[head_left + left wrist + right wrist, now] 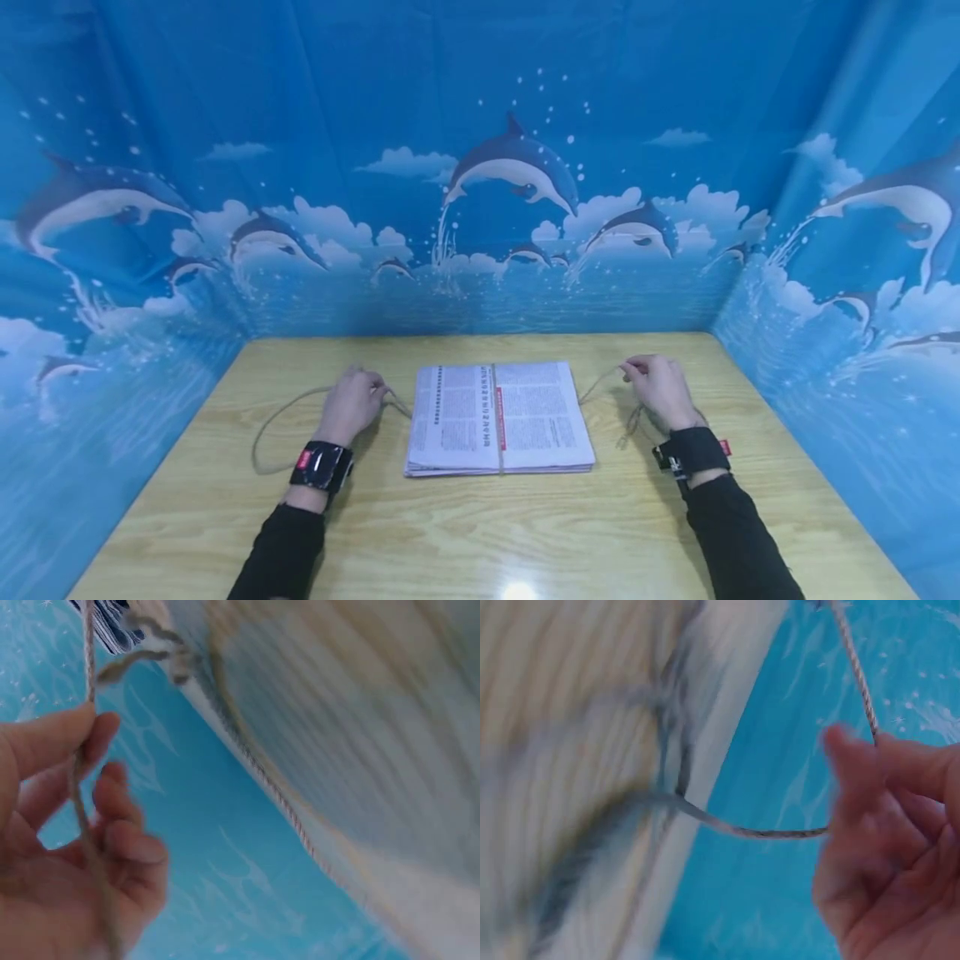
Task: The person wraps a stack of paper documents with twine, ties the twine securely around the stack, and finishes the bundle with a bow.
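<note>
Head view: newspapers (459, 421) lie between left hand (352, 405) and right hand (663, 392).

Newspapers (457, 417): flat stack, print up. Cord (497, 417) (thin, twisted, tan) crosses the middle front to back; lengths leave both sides, pinched by left hand (352, 407) and right hand (662, 390).

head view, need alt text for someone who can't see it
A person's left hand and right hand each pinch cord on either side of a stack of newspapers, with a strand running across its middle. The stack lies on a wood-grain table, before a blue backdrop printed with leaping dolphins.
</note>
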{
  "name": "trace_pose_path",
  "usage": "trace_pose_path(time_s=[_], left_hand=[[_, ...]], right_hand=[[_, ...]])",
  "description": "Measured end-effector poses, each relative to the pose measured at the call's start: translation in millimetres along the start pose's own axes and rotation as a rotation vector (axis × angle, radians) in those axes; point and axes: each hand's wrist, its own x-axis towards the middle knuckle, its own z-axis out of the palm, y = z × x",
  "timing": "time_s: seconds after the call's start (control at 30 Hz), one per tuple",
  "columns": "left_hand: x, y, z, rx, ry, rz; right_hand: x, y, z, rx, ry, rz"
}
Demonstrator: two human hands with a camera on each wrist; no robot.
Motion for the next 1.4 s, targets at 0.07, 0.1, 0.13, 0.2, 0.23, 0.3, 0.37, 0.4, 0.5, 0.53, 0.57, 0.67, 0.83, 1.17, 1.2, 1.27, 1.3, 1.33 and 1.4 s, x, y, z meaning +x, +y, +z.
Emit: trace_pose_path(time_s=[0.07,0.1,0.13,0.2,0.23,0.3,0.37,0.4,0.5,0.53,0.57,0.67,0.83,1.17,1.2,1.27,1.3,1.33,1.4], left_hand=[[-0.5,-1.1,0.1,0.022,0.031,0.053],[-1.1,-1.2,-0.7,0.035,0.033,0.065],[-1.6,-0.6,-1.9,0.051,0.034,0.068],[-2.6,0.8,-4.9,0.086,0.032,0.058],[-3.1,1.7,-6.4,0.104,0.027,0.045],[-3.5,3.8,-8.9,0.135,0.028,0.022],[-3.8,6.3,-9.9,0.146,0.038,0.0],[-3.8,7.6,-9.9,0.147,0.045,-0.01],[-3.6,11.9,-7.8,0.106,0.069,-0.041],[-3.2,13.6,-6.6,0.069,0.072,-0.057],[-2.6,15.1,-5.1,0.023,0.066,-0.074],[-1.1,20.0,0.8,-0.225,-0.055,-0.14],[-0.8,30.0,10.1,-0.532,-0.309,-0.246],[-1.2,33.4,11.8,-0.831,-0.383,-0.338],[-0.9,31.8,11.3,-0.861,-0.386,-0.349],[0.1,27.5,11.4,-0.931,-0.394,-0.377],[0.9,25.2,11.7,-0.972,-0.407,-0.398],[1.2,23.6,11.9,-1.017,-0.415,-0.414],[1.1,20.9,12.6,-1.073,-0.421,-0.439]], right_hand=[[1,-3,4,0.13,-0.008,0.05],[2,-4,6,0.198,-0.001,0.07],[2,-7,8,0.271,0.011,0.095],[4,-11,13,0.431,0.026,0.141],[4,-14,15,0.523,0.036,0.163],[5,-20,19,0.706,0.051,0.199],[6,-24,22,0.855,0.043,0.229],[6,-26,23,0.907,0.035,0.244],[5,-31,25,0.993,-0.02,0.296],[5,-33,26,0.998,-0.049,0.317],[5,-34,26,0.996,-0.08,0.335],[3,-37,29,0.937,-0.203,0.37],[0,-41,38,0.791,-0.367,0.364],[-5,-43,44,0.599,-0.447,0.226],[-4,-42,43,0.605,-0.447,0.231],[-3,-40,43,0.631,-0.446,0.255],[-3,-38,42,0.639,-0.448,0.266],[-2,-37,42,0.644,-0.452,0.272],[-1,-36,42,0.651,-0.46,0.283]])
